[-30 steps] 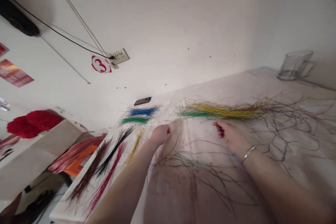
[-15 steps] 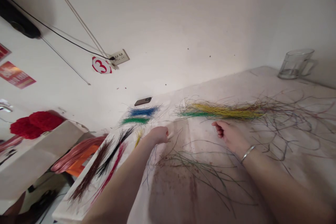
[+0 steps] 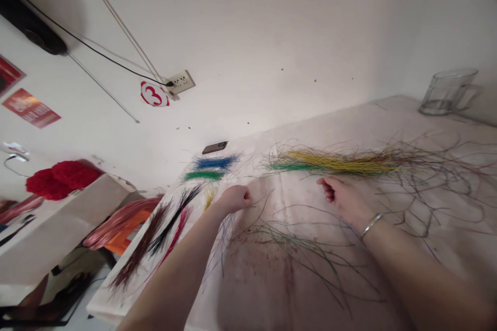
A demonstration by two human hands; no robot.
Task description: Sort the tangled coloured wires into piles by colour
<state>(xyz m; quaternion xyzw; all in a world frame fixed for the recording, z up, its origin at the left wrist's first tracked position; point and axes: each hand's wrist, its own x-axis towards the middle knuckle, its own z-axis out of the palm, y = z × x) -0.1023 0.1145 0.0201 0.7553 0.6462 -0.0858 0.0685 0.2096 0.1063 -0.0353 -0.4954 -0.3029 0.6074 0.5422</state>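
Observation:
My left hand (image 3: 234, 198) is closed just above the table, its fingers curled; what lies in them, if anything, is too small to make out. To its right my right hand (image 3: 337, 197) is closed too, thumb against bent fingers, with no clear item showing. Just beyond the right hand lies a long bundle of yellow wires (image 3: 345, 162) over green wires (image 3: 291, 167). Loose dark green wires (image 3: 298, 240) spread on the table between my forearms. Near the left wrist is a small yellow bunch (image 3: 209, 197).
Blue (image 3: 215, 162) and green bunches (image 3: 202, 175), a phone (image 3: 215, 148), and brown (image 3: 142, 245), black (image 3: 174, 221) and red bunches (image 3: 176, 232) lie left. A glass mug (image 3: 446, 94) stands at the far right. Tangled wires (image 3: 427, 191) cover the right side.
The scene has shifted slightly right in view as the camera turned. The left fingertips have curled in; a pale finger that stuck out no longer shows. The right hand looks much the same.

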